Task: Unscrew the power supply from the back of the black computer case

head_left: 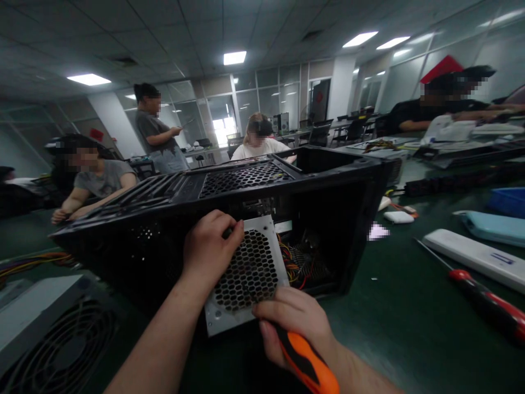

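A silver power supply [246, 273] with a honeycomb vent sits tilted at the open side of a black computer case [262, 189]. My left hand [211, 246] is closed around the upper left edge of the power supply. In my right hand [301, 323] is an orange and black screwdriver [309, 361], its shaft hidden by my fingers. The right fingertips touch the lower right part of the power supply's vented face. Coloured wires [292, 262] show inside the case, just behind the unit.
A second power supply [53, 339] with a round fan grille lies at the lower left. On the green table [394, 323] to the right are a red and black screwdriver [488, 303], a white case [478, 257] and a light blue case [496, 227]. Other people sit around the table.
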A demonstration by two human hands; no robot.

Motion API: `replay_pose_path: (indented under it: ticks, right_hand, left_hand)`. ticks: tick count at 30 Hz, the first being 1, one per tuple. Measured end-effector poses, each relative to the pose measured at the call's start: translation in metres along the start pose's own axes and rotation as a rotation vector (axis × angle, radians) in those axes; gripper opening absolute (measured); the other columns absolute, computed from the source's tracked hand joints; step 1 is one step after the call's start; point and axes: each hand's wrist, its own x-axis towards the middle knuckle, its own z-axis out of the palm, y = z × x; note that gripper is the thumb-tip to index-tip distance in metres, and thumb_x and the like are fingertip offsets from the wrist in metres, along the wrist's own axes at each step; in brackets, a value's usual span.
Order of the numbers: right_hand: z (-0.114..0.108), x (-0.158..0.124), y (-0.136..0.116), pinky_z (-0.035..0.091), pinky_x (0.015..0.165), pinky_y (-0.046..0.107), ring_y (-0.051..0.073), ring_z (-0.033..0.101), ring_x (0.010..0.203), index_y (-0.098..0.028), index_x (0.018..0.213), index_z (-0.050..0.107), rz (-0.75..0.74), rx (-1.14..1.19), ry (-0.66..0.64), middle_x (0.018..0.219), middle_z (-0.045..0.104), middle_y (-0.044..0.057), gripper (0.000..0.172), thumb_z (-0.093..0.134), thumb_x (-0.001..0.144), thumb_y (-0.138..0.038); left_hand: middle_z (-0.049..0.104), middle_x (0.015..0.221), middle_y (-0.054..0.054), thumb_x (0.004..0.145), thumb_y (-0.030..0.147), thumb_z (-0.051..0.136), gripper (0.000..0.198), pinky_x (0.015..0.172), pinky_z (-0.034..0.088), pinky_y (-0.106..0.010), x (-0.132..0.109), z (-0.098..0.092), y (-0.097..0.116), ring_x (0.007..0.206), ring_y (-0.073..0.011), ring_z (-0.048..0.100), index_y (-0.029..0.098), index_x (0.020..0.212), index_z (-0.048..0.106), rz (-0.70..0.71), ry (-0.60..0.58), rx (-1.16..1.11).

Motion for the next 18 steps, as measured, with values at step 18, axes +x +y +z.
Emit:
replay_pose_path:
  ticks: [18]
  right_hand:
    - [0.0088, -0.0047, 0.0024, 0.036, 0.051, 0.024, 0.012, 0.045, 0.055, -0.015, 0.084, 0.058, 0.006, -0.041, 0.052, 0.063, 0.051, 0.001, 0.013, 0.045, 0.082, -0.012]
  left_hand:
    - [0.060, 0.071, 0.000, 0.085, 0.025, 0.053, 0.022, 0.066, 0.043, -0.027, -0.0027, -0.0034, -0.0031, 0.070, -0.0147, 0.057, 0.019, 0.065, 0.059, 0.057, 0.104, -0.037]
